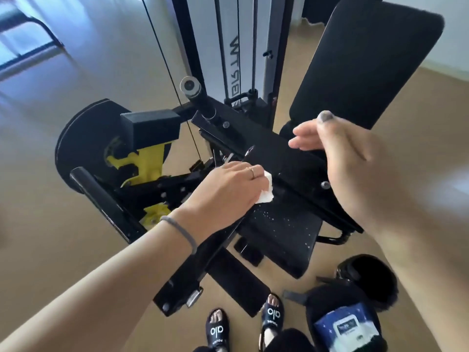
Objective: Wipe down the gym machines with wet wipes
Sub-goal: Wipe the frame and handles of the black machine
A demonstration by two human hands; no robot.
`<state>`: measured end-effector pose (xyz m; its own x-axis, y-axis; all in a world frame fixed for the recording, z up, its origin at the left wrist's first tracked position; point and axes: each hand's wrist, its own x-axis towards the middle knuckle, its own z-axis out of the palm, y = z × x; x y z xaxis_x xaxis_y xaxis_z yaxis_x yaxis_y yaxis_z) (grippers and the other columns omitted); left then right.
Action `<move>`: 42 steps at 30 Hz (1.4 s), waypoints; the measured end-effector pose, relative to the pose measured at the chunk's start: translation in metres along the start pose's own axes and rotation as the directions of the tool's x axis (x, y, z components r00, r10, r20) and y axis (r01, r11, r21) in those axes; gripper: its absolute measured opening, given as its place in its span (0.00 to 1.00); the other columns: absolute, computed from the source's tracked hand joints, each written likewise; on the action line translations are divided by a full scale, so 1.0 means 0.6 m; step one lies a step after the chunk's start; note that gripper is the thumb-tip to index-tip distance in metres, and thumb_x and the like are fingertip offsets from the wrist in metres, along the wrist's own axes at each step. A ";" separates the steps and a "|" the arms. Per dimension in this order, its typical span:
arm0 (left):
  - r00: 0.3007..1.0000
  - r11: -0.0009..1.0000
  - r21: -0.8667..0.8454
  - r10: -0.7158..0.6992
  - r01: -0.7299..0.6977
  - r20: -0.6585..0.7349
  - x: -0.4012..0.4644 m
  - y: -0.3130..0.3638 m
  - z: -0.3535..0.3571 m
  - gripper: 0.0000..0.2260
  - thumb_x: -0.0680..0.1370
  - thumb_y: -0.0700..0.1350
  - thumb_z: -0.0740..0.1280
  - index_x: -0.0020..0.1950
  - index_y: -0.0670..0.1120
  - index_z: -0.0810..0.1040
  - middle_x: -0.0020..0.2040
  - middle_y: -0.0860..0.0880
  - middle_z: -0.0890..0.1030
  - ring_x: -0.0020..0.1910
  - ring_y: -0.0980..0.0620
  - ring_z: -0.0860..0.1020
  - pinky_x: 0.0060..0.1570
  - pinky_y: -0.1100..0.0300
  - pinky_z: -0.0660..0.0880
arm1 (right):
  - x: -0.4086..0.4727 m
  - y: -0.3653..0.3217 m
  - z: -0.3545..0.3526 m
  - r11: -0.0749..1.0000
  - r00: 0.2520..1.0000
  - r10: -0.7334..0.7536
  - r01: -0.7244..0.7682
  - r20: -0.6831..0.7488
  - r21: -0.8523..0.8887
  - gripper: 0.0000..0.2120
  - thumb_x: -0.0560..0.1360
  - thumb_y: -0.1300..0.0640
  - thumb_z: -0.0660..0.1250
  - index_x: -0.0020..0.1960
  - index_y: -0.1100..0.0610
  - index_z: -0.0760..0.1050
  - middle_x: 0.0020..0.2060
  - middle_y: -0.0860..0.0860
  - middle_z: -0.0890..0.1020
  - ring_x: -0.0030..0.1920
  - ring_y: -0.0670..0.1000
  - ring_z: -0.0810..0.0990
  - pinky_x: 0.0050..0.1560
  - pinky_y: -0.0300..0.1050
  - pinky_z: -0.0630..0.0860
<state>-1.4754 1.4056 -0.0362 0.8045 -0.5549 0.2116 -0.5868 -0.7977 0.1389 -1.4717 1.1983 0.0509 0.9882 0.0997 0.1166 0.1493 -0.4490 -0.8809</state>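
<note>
Along the machine's black frame bar [299, 179], mid-wipe, a white wipe [89, 191] is pressed under the left hand [223, 191]'s curled fingers while the right hand [355, 161] is held loose and empty, so the dusty seat [281, 232] probably gets wiped next.

Item count, head view:

- Hands: two, left hand [225, 191] and right hand [355, 158].
- Wipe [342, 334] packs: one, blue and white.
- Loose wipes: one white wipe [89, 193] under the left hand.
- Machines: one black machine [279, 153].
- Back pads: one back pad [365, 57].
- Seat pads: one seat [281, 232].
- Cables: two visible, one being cable [167, 67].
- Sandals: two, sandal [217, 330] and its pair.
- Rings: one ring [251, 171].
- Wristbands: one wristband [181, 232].
</note>
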 end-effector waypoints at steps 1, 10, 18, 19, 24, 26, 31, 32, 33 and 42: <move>0.999 0.999 0.019 0.032 -0.032 0.015 -0.017 -0.002 0.010 0.10 0.76 0.35 0.71 0.52 0.48 0.83 0.49 0.53 0.81 0.48 0.50 0.81 0.56 0.55 0.78 | -0.009 -0.001 0.009 0.990 0.999 -0.036 0.031 -0.038 -0.137 0.22 0.85 0.45 0.52 0.48 0.51 0.82 0.41 0.45 0.86 0.44 0.41 0.83 0.41 0.43 0.75; 0.982 0.987 -0.028 -0.161 0.159 -0.102 -0.035 0.014 0.050 0.07 0.71 0.35 0.73 0.44 0.47 0.81 0.42 0.51 0.79 0.41 0.49 0.81 0.51 0.55 0.78 | -0.077 0.012 0.106 0.674 0.849 -0.508 0.289 -0.143 -0.679 0.12 0.82 0.58 0.60 0.60 0.61 0.78 0.51 0.56 0.83 0.53 0.58 0.79 0.63 0.56 0.73; 0.970 0.985 0.007 -0.171 0.175 -0.176 -0.049 -0.001 0.065 0.06 0.80 0.42 0.68 0.54 0.47 0.83 0.51 0.51 0.81 0.50 0.50 0.82 0.60 0.55 0.75 | -0.074 0.125 0.163 0.925 0.999 -0.029 0.010 -0.044 -0.379 0.24 0.84 0.49 0.50 0.68 0.59 0.77 0.64 0.51 0.80 0.66 0.47 0.73 0.64 0.25 0.62; 0.978 0.993 0.001 -0.120 0.122 -0.171 -0.048 0.011 0.068 0.07 0.80 0.43 0.66 0.54 0.47 0.84 0.50 0.51 0.82 0.50 0.49 0.82 0.59 0.55 0.75 | -0.075 0.129 0.166 0.938 0.997 -0.029 0.005 -0.065 -0.347 0.24 0.84 0.49 0.50 0.68 0.59 0.77 0.64 0.50 0.80 0.67 0.45 0.73 0.63 0.21 0.59; 0.964 0.979 0.069 -0.174 0.191 -0.204 -0.042 -0.038 0.058 0.06 0.76 0.39 0.73 0.49 0.48 0.85 0.46 0.51 0.83 0.48 0.50 0.82 0.63 0.56 0.73 | -0.078 0.136 0.188 0.961 0.984 -0.058 0.009 -0.168 -0.278 0.26 0.84 0.48 0.48 0.67 0.60 0.78 0.62 0.51 0.81 0.65 0.45 0.75 0.67 0.31 0.66; 0.972 0.986 0.019 -0.158 0.164 -0.173 -0.045 -0.028 0.053 0.05 0.75 0.37 0.72 0.47 0.47 0.85 0.46 0.50 0.83 0.49 0.49 0.81 0.63 0.56 0.72 | -0.079 0.136 0.198 0.963 0.978 -0.057 0.000 -0.202 -0.271 0.26 0.83 0.48 0.48 0.66 0.60 0.78 0.62 0.51 0.82 0.65 0.47 0.76 0.67 0.34 0.68; 0.994 1.000 -0.008 0.002 -0.003 -0.108 -0.087 -0.023 0.039 0.10 0.71 0.32 0.73 0.47 0.44 0.85 0.47 0.49 0.84 0.50 0.47 0.83 0.70 0.56 0.68 | -0.081 0.137 0.212 0.959 0.966 -0.082 0.010 -0.245 -0.283 0.26 0.84 0.48 0.49 0.67 0.62 0.76 0.62 0.54 0.80 0.65 0.50 0.76 0.67 0.45 0.73; 0.989 0.997 -0.004 -0.078 0.078 -0.128 -0.096 -0.041 0.034 0.10 0.70 0.31 0.74 0.47 0.43 0.85 0.46 0.47 0.84 0.49 0.45 0.83 0.67 0.55 0.69 | -0.081 0.139 0.214 0.957 0.965 -0.090 0.016 -0.245 -0.290 0.25 0.84 0.49 0.49 0.67 0.63 0.76 0.61 0.54 0.80 0.65 0.51 0.76 0.66 0.46 0.74; 0.980 0.989 -0.006 -0.147 0.148 -0.133 -0.107 -0.053 0.029 0.09 0.69 0.30 0.74 0.46 0.42 0.85 0.45 0.46 0.84 0.49 0.43 0.83 0.64 0.54 0.70 | -0.081 0.141 0.215 0.955 0.964 -0.094 0.017 -0.248 -0.296 0.25 0.84 0.49 0.49 0.67 0.63 0.76 0.61 0.54 0.80 0.65 0.51 0.76 0.66 0.45 0.74; 0.997 0.996 -0.084 -0.045 0.039 -0.065 -0.176 -0.017 0.036 0.09 0.72 0.35 0.74 0.49 0.45 0.85 0.47 0.50 0.83 0.49 0.50 0.83 0.71 0.55 0.68 | -0.086 0.151 0.236 0.907 0.955 -0.146 0.025 -0.259 -0.420 0.20 0.84 0.53 0.54 0.69 0.63 0.72 0.63 0.55 0.76 0.66 0.53 0.73 0.64 0.35 0.67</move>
<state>-1.5525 1.4670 -0.0811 0.8224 -0.5021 0.2677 -0.5603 -0.7964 0.2277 -1.5140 1.2779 -0.1000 0.9309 -0.0693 0.3586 0.1747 -0.7778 -0.6037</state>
